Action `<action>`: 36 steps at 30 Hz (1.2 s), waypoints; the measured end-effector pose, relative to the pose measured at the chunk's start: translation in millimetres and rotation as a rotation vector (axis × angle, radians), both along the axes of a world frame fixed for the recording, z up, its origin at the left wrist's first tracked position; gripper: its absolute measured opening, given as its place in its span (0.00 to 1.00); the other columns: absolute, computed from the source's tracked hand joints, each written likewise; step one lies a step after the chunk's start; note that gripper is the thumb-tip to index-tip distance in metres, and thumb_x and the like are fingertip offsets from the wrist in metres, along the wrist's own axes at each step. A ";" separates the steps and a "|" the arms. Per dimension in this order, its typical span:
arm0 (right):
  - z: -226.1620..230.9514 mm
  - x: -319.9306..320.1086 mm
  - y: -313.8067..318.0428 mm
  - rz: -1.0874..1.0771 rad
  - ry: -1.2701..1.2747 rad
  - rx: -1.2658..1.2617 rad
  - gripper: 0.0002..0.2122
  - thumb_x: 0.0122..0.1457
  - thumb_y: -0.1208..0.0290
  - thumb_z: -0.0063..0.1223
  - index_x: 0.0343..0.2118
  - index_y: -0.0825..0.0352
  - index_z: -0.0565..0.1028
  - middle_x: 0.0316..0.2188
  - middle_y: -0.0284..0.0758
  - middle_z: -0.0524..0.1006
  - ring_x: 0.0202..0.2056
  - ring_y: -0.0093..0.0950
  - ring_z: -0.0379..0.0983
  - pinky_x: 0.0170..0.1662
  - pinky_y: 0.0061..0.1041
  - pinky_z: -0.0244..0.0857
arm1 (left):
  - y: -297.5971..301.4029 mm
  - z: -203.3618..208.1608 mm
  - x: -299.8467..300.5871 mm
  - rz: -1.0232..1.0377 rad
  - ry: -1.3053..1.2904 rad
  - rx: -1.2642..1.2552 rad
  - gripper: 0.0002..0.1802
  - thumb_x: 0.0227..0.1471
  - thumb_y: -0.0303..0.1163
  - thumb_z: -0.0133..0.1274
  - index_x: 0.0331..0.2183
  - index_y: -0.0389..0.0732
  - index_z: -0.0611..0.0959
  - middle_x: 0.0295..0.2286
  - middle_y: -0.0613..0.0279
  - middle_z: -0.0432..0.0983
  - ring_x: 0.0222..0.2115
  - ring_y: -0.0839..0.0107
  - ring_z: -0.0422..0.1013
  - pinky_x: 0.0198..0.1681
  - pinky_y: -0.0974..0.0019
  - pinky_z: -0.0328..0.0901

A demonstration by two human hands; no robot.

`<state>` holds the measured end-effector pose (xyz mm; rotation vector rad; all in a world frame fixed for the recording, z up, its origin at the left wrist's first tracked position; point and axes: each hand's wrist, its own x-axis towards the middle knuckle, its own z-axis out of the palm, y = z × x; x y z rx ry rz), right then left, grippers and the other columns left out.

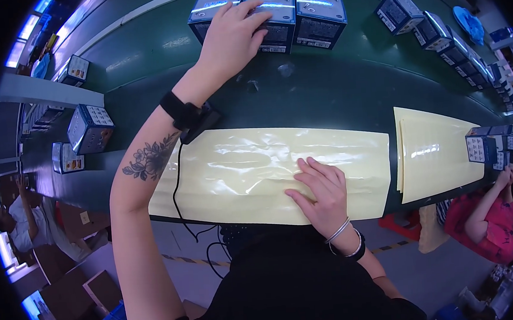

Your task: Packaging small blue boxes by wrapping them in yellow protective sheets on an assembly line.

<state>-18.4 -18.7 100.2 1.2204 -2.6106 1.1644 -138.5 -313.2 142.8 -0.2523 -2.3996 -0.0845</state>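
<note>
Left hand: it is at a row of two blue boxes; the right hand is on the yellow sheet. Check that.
Not two: in the head view the left hand is at a row of three blue boxes. The right hand is on the yellow sheet.

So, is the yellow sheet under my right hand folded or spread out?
Spread out: the yellow sheet lies broad across the table, wrinkled, beneath your right hand; no fold shows.

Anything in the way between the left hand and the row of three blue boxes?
Nothing visible: the left hand is directly over the left and middle blue boxes. The right hand is apart, over the yellow sheet.
</note>
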 end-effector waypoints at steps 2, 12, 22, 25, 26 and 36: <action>1.3 -1.2 3.5 -0.006 0.019 0.004 0.13 0.46 0.67 0.67 0.34 0.66 0.78 0.45 0.38 0.79 0.52 0.35 0.71 0.52 0.34 0.58 | 17.2 6.9 33.3 -0.029 -0.109 0.034 0.15 0.50 0.29 0.57 0.42 0.45 0.82 0.46 0.57 0.74 0.50 0.57 0.68 0.61 0.48 0.52; -1.7 -5.8 13.0 -0.004 0.023 0.019 0.13 0.45 0.68 0.68 0.33 0.67 0.77 0.45 0.39 0.79 0.51 0.35 0.71 0.53 0.33 0.58 | 75.9 -12.0 193.6 -0.200 -0.818 0.289 0.19 0.48 0.31 0.59 0.44 0.39 0.80 0.53 0.58 0.70 0.58 0.62 0.62 0.66 0.43 0.41; -1.8 -10.4 23.8 -0.010 0.047 0.031 0.13 0.44 0.70 0.68 0.32 0.67 0.77 0.44 0.38 0.79 0.50 0.35 0.72 0.52 0.33 0.59 | 93.0 -45.1 198.1 -0.202 -0.551 0.414 0.18 0.45 0.26 0.60 0.42 0.39 0.82 0.48 0.59 0.75 0.53 0.62 0.69 0.59 0.51 0.59; -3.0 -10.6 26.2 -0.015 0.042 0.027 0.13 0.44 0.70 0.68 0.32 0.67 0.77 0.43 0.38 0.80 0.49 0.35 0.73 0.52 0.32 0.59 | 98.2 -54.8 202.6 -0.200 -0.461 0.422 0.15 0.44 0.24 0.61 0.39 0.38 0.83 0.44 0.58 0.78 0.50 0.61 0.72 0.56 0.52 0.64; -3.3 -10.7 26.7 -0.015 0.038 0.023 0.13 0.44 0.71 0.68 0.32 0.67 0.77 0.43 0.38 0.80 0.49 0.35 0.73 0.52 0.32 0.59 | 99.4 -56.4 203.5 -0.197 -0.417 0.426 0.13 0.43 0.23 0.61 0.37 0.38 0.83 0.42 0.58 0.79 0.48 0.60 0.74 0.54 0.52 0.66; -2.4 -19.3 30.3 -0.001 0.031 0.015 0.13 0.44 0.71 0.68 0.33 0.67 0.78 0.43 0.39 0.80 0.49 0.35 0.73 0.52 0.32 0.59 | 108.8 -52.5 212.3 -0.197 -0.361 0.346 0.09 0.43 0.24 0.60 0.32 0.37 0.83 0.41 0.57 0.79 0.48 0.57 0.73 0.55 0.50 0.65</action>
